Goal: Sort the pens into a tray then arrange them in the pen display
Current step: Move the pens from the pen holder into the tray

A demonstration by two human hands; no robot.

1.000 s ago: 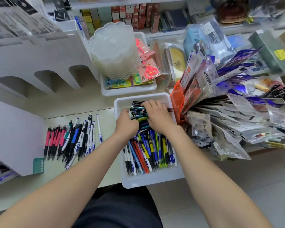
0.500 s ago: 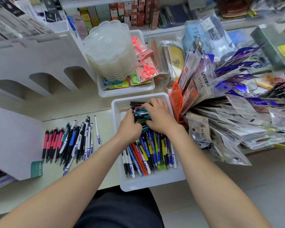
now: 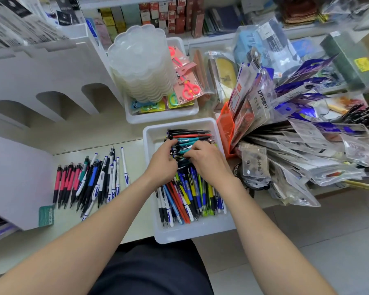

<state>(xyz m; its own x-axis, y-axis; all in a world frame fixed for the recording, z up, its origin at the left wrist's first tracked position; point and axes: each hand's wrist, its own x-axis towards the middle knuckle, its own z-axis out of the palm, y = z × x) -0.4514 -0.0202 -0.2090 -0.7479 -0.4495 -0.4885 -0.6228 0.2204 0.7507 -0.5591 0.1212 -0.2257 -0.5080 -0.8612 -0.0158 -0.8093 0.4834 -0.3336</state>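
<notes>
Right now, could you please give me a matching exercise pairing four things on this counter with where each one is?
Things
1. pink-and-black pens
2. pink scissors
3. crosswise pens
4. orange holder

Places
A. in the near white tray, gripped by the left hand and right hand
B. in the far white bin, beside stacked clear lids
C. just right of the tray, holding packets
D. in a row on the counter, left of the tray

Pairs: 1-D, 2-B, 3-A, 4-C

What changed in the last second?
The right hand has slid back toward the person, uncovering the crosswise pens, and its fingers now curl onto them. The left hand has closed on their left ends. The tray, its lengthwise pens and the pens on the table stayed put.
</notes>
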